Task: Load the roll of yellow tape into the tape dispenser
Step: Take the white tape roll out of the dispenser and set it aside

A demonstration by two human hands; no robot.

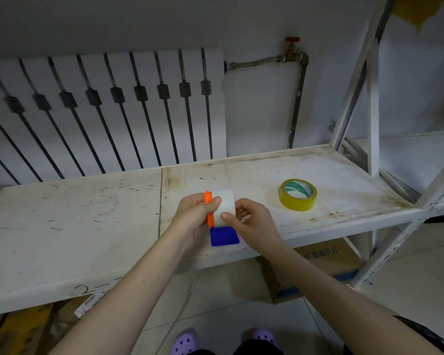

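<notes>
The tape dispenser (224, 235) has an orange side plate and a blue blade end, and a whitish roll (224, 203) sits in it. I hold it above the front edge of the white shelf (87, 213). My left hand (195, 216) grips the orange side, thumb across the top. My right hand (254, 222) pinches the whitish roll from the right, thumb on its face. The roll of yellow tape (297, 194) lies flat on the shelf to the right, apart from both hands.
A white radiator (100, 111) and a pipe with a red valve (292, 51) stand behind the shelf. White shelf uprights (373, 111) rise at the right. Cardboard boxes (326, 262) sit on the floor under the shelf. My purple shoes (185, 343) show below.
</notes>
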